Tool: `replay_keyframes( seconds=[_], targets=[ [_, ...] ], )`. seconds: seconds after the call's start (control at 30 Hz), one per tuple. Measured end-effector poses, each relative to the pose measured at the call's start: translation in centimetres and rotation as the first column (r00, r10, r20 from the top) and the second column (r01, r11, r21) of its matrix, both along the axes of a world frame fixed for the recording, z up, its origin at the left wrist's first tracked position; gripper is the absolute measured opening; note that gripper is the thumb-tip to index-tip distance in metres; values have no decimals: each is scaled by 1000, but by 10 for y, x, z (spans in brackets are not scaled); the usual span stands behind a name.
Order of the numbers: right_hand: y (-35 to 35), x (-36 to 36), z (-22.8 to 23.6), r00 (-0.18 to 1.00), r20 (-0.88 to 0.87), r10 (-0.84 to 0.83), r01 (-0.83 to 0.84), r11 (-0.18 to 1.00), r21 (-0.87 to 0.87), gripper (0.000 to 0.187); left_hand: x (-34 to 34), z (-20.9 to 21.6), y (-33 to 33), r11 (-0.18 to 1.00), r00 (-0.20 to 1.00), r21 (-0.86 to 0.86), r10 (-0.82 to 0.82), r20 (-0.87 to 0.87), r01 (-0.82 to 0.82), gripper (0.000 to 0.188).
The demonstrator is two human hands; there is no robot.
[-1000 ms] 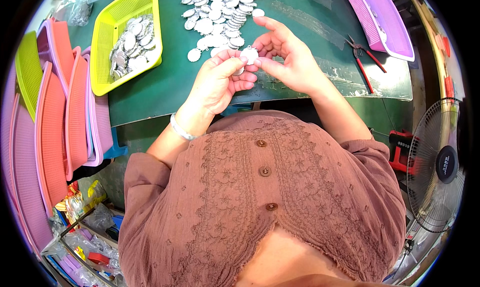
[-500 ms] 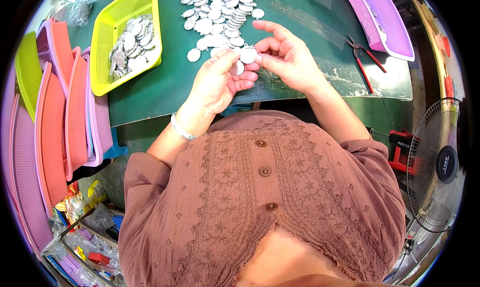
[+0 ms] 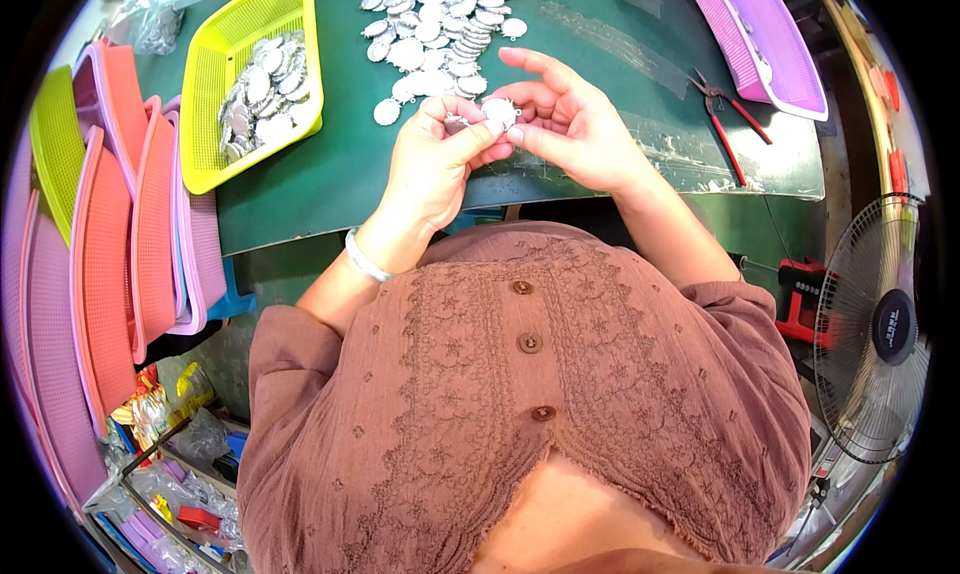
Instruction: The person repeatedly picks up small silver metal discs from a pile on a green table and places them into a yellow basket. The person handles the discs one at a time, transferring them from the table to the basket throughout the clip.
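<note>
Head view: our left hand (image 3: 425, 164) pinches a round silver pendant (image 3: 498, 111) over the green counter (image 3: 345, 144); we can't tell if our right hand (image 3: 580, 129) grips it. It looks light, hard, maybe slippery, so we'd hold its edge

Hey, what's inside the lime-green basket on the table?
The lime-green basket holds heaped, roundish silvery pieces. The upper ones show; lower ones, and the basket floor beneath the heap, are covered.

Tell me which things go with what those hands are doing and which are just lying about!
Probably in use:
- held disc
- disc pile
- lime basket of discs

Probably just about:
- pliers, untouched
- fan
- stacked baskets
- clear bag
</note>
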State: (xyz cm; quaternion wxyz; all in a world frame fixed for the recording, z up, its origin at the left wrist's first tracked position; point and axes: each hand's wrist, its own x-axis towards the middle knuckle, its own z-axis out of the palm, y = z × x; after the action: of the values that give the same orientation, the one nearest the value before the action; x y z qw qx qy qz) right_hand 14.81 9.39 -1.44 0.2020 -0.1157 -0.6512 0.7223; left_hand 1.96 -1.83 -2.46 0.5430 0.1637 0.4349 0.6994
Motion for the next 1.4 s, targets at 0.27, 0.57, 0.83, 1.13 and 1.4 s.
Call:
replay_keyframes(
  seconds=[0.27, 0.57, 0.83, 1.13, 1.4],
  targets=[
    [17, 1, -14, 990, 7, -140, 131, 906, -403, 44, -13, 3, -1, 984, 987, -164, 49, -151, -74, 10],
    [17, -5, -13, 976, 92, -197, 215, 822, -528, 43, -26, -7, 26, 964, -85, -111, -135, -987, -244, 24],
    [14, -9, -10, 940, 267, -213, 238, 969, -61, 48, -23, -5, 15, 973, -109, -155, -175, -978, -171, 14],
    [3, -25, -23, 943, 214, -254, 39, 724, 688, 59, -22, -13, 1, 992, 77, -98, -91, -993, -83, 19],
    [5, -21, -2, 963, 216, -158, -12, 781, 625, 64, -24, -7, 0, 990, 367, -104, -64, -928, -91, 20]
  ],
)
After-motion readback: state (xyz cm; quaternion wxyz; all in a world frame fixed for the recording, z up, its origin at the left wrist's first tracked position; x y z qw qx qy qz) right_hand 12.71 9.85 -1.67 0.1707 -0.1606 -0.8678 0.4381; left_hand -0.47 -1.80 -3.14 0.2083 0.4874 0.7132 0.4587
